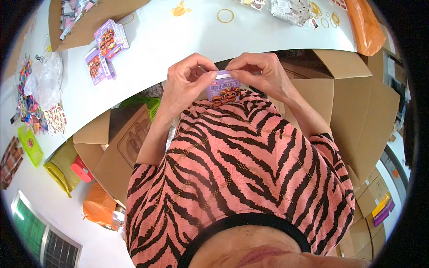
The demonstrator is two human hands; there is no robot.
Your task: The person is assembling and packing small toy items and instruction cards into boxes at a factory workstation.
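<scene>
A small purple printed box (223, 93) with cartoon figures on its front hangs upright between my hands, just off the table's near edge. My left hand (187, 82) pinches the left end of its pale top edge between thumb and fingers. At the right end of that edge, my right hand (264, 75) pinches in the same way. The box's back and lower end are hidden from view. Several similar purple boxes (108, 41) lie in a loose pile on the white table (178, 40), beyond my left hand.
An open carton of flat pieces (87, 40) stands at the far left. A yellow rubber band (225, 16) and a clear bag of printed pieces (290, 11) lie at the back. Colourful small items (29, 96) cover the left side. Cardboard boxes (313, 100) flank me below the table.
</scene>
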